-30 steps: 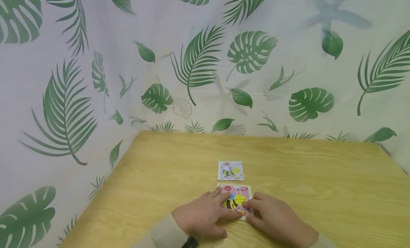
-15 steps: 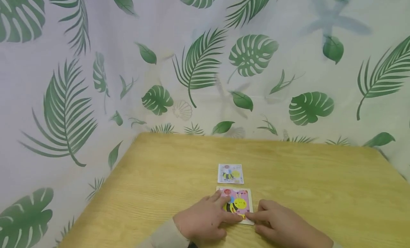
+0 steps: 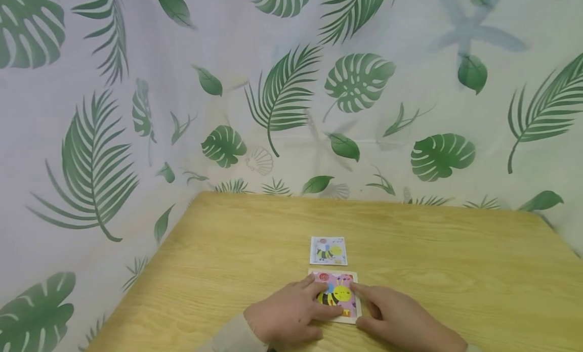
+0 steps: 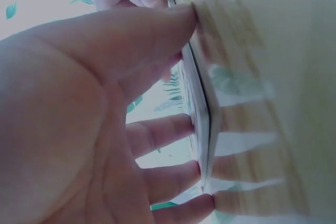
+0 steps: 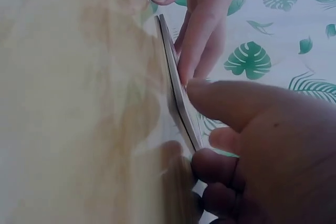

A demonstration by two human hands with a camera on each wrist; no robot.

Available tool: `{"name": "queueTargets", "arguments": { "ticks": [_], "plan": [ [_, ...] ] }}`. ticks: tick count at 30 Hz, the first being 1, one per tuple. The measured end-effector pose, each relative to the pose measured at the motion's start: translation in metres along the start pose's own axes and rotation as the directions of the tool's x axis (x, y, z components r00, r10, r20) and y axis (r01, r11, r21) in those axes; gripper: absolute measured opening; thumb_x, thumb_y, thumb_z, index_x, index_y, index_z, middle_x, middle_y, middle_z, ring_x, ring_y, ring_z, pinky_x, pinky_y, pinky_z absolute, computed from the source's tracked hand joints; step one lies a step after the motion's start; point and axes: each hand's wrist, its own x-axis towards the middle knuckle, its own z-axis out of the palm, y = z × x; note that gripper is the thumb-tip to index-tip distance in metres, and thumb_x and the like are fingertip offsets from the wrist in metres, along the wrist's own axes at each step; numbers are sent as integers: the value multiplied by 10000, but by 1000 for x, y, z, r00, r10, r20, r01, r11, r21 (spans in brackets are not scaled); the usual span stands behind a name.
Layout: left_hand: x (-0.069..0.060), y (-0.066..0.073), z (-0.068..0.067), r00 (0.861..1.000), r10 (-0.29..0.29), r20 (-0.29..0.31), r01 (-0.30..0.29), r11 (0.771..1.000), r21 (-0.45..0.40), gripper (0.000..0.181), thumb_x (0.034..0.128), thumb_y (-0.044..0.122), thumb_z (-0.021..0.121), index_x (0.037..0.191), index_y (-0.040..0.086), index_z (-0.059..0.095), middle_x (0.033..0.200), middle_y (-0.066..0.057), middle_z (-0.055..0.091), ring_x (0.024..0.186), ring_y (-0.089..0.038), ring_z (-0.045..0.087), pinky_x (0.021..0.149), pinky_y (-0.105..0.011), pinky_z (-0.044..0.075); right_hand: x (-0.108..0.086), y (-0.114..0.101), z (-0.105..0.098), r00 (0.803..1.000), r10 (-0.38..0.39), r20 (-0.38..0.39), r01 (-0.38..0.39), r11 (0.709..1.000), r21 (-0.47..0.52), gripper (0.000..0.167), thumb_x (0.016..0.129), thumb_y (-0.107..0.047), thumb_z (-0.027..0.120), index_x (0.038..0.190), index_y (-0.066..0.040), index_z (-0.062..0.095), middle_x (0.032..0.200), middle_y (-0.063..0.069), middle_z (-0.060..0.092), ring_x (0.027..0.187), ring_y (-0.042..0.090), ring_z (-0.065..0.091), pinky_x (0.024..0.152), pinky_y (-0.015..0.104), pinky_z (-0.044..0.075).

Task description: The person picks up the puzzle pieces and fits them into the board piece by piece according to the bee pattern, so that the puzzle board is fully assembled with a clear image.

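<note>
A small square bee jigsaw puzzle [image 3: 341,293], pink with a pale border, lies flat on the table in the head view. Its thin layered edge shows in the left wrist view and the right wrist view. My left hand [image 3: 291,311] rests over its left side, fingers spread and touching the picture. On the right, my right hand [image 3: 401,314] has its index fingertip at the upper right of the picture and its thumb by the lower right corner. Its other fingers are curled in. Part of the bee's body is hidden under the left fingers.
Just beyond the puzzle lies a square white card [image 3: 328,251] with a matching bee picture. Both are on a yellow wood-grain table [image 3: 246,235]. A white curtain [image 3: 291,139] printed with green leaves hangs behind and at the left.
My right index finger has moved from the lower right of the puzzle up towards its upper right. My left hand stays in place. The view has tilted slightly upward.
</note>
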Motion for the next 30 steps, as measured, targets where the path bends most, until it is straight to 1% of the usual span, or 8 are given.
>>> {"name": "queueTargets", "arguments": {
  "ticks": [4, 7, 11, 14, 18, 22, 27, 30],
  "plan": [
    [-3, 5, 2, 999, 16, -29, -16, 1000, -5, 555, 974, 333, 658, 1477, 489, 481, 1573, -40, 392, 1434, -408, 351, 1077, -501, 427, -2, -4, 3, 1000, 6, -11, -7, 999, -32, 654, 904, -495, 715, 1452, -167, 574, 671, -130, 456, 558, 32, 404, 496, 240, 335],
    [-2, 8, 1, 998, 32, -62, -31, 999, 23, 535, 975, 275, 638, 1457, 475, 518, 1553, -42, 417, 1414, -411, 382, 1044, -501, 459, -4, -5, 2, 1000, -3, -17, 1, 997, -76, 650, 903, -492, 718, 1447, -161, 583, 687, -126, 444, 566, 34, 390, 497, 244, 330],
    [2, 12, 0, 997, 26, -74, -22, 999, 46, 546, 966, 222, 607, 1445, 473, 534, 1534, -43, 436, 1408, -406, 391, 1027, -500, 472, -8, -6, 0, 1000, -19, -17, 16, 987, -162, 652, 923, -505, 689, 1467, -169, 566, 748, -129, 424, 592, 30, 383, 512, 244, 349],
    [7, 13, 2, 997, 22, -74, -18, 998, 56, 550, 957, 246, 628, 1448, 474, 530, 1530, -45, 440, 1407, -408, 391, 1032, -497, 469, -11, -5, 0, 1000, -19, -19, 16, 986, -169, 647, 933, -499, 679, 1478, -173, 554, 777, -127, 422, 604, 29, 392, 520, 243, 364],
    [6, 9, 3, 998, 7, -54, -5, 999, 37, 569, 948, 307, 663, 1469, 471, 504, 1550, -47, 424, 1416, -410, 379, 1074, -490, 434, -7, -2, 2, 999, -9, -37, 4, 992, -124, 640, 924, -505, 687, 1466, -186, 569, 756, -116, 429, 607, 31, 389, 529, 251, 354],
    [5, 3, 3, 1000, -13, -15, 13, 1000, 3, 605, 954, 343, 677, 1506, 453, 456, 1573, -18, 397, 1456, -336, 333, 1125, -461, 380, -1, 0, 6, 998, -17, -65, 9, 993, -122, 634, 916, -514, 692, 1443, -177, 591, 737, -125, 427, 609, 29, 380, 531, 252, 338],
    [10, -3, 4, 1000, 3, -13, -3, 1000, 5, 554, 951, 350, 686, 1476, 414, 519, 1543, 0, 432, 1444, -297, 356, 1134, -403, 370, 2, 2, 9, 995, -38, -88, 25, 988, -150, 614, 918, -500, 697, 1428, -171, 605, 725, -130, 419, 605, 29, 375, 525, 248, 328],
    [11, -7, 6, 1000, -1, -3, 1, 1000, -19, 514, 958, 357, 678, 1453, 403, 549, 1540, 17, 429, 1442, -261, 356, 1130, -382, 373, 4, 4, 11, 996, -35, -88, 21, 988, -152, 619, 920, -506, 692, 1430, -167, 601, 783, -151, 468, 666, 20, 417, 577, 260, 371]
  ]
}}
